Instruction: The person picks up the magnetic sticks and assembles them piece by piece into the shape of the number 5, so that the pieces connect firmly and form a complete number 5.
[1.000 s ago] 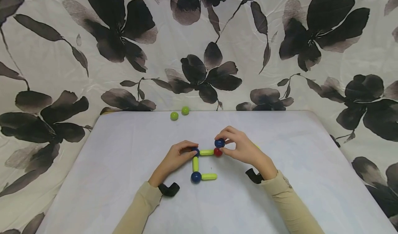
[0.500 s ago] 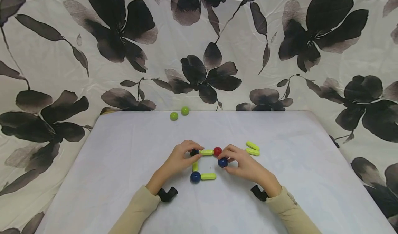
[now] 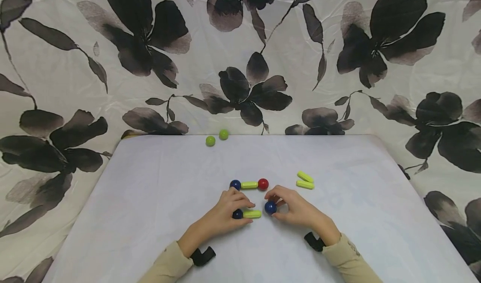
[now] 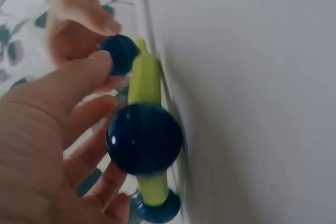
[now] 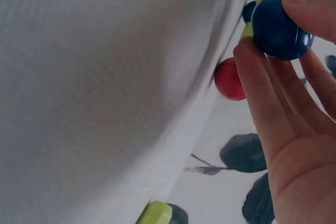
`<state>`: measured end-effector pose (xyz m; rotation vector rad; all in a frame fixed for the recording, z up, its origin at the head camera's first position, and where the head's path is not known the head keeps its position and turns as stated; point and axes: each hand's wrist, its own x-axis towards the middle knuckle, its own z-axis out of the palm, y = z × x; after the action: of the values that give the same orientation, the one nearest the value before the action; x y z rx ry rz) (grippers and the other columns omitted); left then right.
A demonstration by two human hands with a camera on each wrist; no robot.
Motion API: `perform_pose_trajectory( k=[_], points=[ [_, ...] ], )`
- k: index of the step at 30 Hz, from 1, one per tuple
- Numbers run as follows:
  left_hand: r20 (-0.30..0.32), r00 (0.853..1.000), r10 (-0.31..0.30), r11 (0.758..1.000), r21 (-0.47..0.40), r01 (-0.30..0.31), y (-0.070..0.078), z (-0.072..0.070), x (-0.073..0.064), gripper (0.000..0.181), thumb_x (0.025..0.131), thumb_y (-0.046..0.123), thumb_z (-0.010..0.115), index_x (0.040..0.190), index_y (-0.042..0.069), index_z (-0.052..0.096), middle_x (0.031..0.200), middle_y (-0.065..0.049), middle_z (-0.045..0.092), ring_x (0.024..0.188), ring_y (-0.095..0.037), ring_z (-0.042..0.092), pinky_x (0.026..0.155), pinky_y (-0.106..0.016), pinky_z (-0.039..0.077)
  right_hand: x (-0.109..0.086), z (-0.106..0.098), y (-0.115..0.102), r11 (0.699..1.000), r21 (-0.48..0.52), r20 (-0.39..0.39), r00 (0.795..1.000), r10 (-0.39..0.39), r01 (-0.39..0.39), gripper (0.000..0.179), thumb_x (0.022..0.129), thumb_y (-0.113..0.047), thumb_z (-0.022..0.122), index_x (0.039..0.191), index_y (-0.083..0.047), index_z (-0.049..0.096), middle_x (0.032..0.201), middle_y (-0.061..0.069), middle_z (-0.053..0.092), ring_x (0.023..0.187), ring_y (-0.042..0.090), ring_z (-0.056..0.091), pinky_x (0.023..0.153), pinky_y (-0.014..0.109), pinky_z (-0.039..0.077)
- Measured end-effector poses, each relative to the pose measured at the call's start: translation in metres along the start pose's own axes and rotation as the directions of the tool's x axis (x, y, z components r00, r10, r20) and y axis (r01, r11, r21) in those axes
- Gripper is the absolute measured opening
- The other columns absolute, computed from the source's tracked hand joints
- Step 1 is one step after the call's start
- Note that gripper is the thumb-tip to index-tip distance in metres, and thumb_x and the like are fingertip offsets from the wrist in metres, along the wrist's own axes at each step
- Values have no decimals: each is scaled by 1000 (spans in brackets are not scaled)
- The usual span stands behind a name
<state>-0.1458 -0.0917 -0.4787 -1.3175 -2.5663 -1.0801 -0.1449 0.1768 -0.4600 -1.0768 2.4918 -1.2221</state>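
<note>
My right hand [image 3: 298, 210] pinches a blue ball [image 3: 270, 208] between thumb and fingertips, just right of a lime-green rod [image 3: 251, 214]. That rod's left end meets another blue ball [image 3: 237, 214], partly covered by my left hand [image 3: 221, 212]. In the left wrist view, my left thumb and loosely spread fingers lie beside this blue ball [image 4: 144, 139], apparently not gripping it. Farther back, a third blue ball [image 3: 235, 184], a green rod [image 3: 249, 185] and a red ball [image 3: 263, 184] form a row. A side rod [image 4: 153, 188] joins the two left balls, hidden by my hand in the head view.
Two loose green rods [image 3: 305, 180] lie to the right on the white table [image 3: 357, 216]. Two lime-green balls [image 3: 216, 137] sit by the back edge. A flower-patterned cloth [image 3: 240, 57] hangs behind the table.
My right hand has brought its blue ball from beside the red ball toward me, near the front rod's free end. My left hand has left the far blue ball and come to the near one.
</note>
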Motion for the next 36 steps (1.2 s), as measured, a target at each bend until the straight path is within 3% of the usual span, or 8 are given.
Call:
perform_pose_trajectory(
  k=[11,22,31,36],
  points=[
    [-59,995,78,997,-7,-79,-20,20,-9,32,81,23,84,109,13,74,103,5,62,100,-14,41,87,-36,37,7,0,-4,999,-13,59,997,49,-48,42,81,7,75,117,-3,58,114,10,63,103,21,63,87,34,55],
    [-69,995,76,997,-6,-77,-21,21,-9,24,83,17,82,106,13,75,101,7,62,100,-13,42,88,-36,37,6,3,1,1000,-26,68,998,0,1,33,80,11,73,106,-8,64,109,0,61,100,13,60,85,31,55],
    [-87,994,71,997,-17,-73,-21,22,-9,24,83,17,82,106,14,74,101,8,62,99,-12,43,88,-35,39,6,5,2,1000,5,76,997,1,-2,34,80,10,74,105,-12,68,111,-2,60,99,13,60,84,29,54],
    [-78,995,54,998,-28,-57,-19,21,-9,24,84,17,81,107,14,74,101,7,62,100,-12,43,88,-35,39,7,6,-1,1000,-27,75,997,7,-4,33,81,3,78,110,-8,66,111,2,64,100,14,62,84,30,54]
  ],
)
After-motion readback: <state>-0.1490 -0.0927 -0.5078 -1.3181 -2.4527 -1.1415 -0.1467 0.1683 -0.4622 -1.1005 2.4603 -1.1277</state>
